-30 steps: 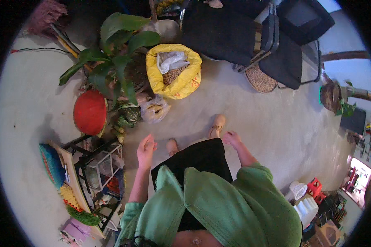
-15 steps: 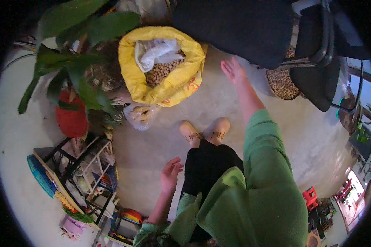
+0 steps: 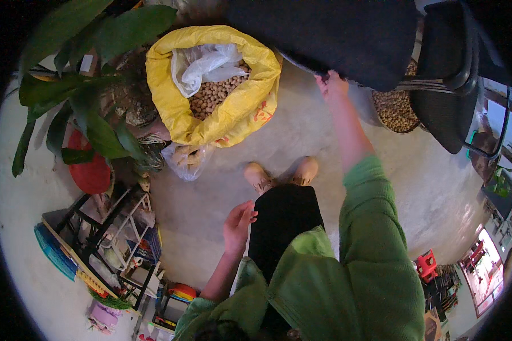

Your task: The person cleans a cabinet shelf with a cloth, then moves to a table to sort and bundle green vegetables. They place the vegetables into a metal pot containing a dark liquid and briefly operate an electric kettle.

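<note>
My right hand [image 3: 333, 86] reaches forward to the near edge of a large black seat-like panel [image 3: 330, 40], its fingers bent and closed on that edge. The panel's far side runs out of the picture. My left hand [image 3: 239, 224] hangs beside my black trousers, fingers loosely bent, holding nothing visible. Left of the right hand stands a yellow woven sack [image 3: 250, 119] with its rim rolled down. Round brown nuts or seeds [image 3: 213, 96] fill it, with a crumpled white plastic bag [image 3: 205, 65] lying on top of them.
Right of the panel, a round basket [image 3: 395, 111] of similar brown pieces sits partly under a black chair [image 3: 446, 119]. A clear bag [image 3: 188, 162] lies against the sack. Potted leafy plants [image 3: 91, 113] and a cluttered rack [image 3: 116, 238] line the left. A red stool [image 3: 426, 265] stands lower right.
My right hand has moved from open over the floor to closing on the black panel's edge. My left hand has risen slightly, its fingers more drawn together. The view has shifted a little.
</note>
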### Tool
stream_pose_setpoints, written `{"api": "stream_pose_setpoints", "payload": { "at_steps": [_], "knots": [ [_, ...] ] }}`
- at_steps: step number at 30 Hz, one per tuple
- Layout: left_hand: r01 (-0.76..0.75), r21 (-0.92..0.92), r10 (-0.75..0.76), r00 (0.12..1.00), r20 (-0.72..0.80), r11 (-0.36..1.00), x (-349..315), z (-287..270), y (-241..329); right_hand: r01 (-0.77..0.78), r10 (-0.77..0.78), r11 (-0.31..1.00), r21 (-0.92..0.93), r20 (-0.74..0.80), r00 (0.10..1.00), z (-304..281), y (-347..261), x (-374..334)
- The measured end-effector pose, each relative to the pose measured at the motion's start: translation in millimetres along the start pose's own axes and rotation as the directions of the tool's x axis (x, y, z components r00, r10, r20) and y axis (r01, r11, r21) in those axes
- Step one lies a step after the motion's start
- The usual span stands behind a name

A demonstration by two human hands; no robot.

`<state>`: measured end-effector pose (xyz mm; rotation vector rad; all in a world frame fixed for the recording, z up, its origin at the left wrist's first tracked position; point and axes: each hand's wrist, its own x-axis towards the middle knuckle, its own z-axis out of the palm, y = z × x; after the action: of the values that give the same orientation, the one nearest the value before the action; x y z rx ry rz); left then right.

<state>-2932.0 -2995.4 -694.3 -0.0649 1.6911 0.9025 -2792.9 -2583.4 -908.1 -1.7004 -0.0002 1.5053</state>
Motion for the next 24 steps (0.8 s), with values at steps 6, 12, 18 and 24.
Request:
{"api": "stream_pose_setpoints", "payload": {
  "at_steps": [6,12,18,24],
  "knots": [
    [-0.054,0.0,0.054,0.995,0.084,0.999,10.9,21.5,14.5,0.135,-0.129,0.986,-0.097,0.065,0.99,-46.8,-3.1,-43.5],
    [-0.038,-0.005,0.038,0.979,0.2,0.999,36.6,55.9,24.8,0.129,-0.119,0.962,-0.239,0.057,0.991,-95.6,-13.9,-72.2],
    [0.194,-0.3,-0.071,0.923,0.378,0.934,79.4,121.7,55.2,0.154,-0.108,0.936,-0.317,0.158,0.982,-150.7,-25.0,-109.5],
    [0.231,-0.485,-0.051,0.933,0.355,0.843,87.1,153.4,66.5,0.14,-0.038,0.824,-0.548,0.195,0.98,-231.7,-40.9,-163.1]
  ]
}}
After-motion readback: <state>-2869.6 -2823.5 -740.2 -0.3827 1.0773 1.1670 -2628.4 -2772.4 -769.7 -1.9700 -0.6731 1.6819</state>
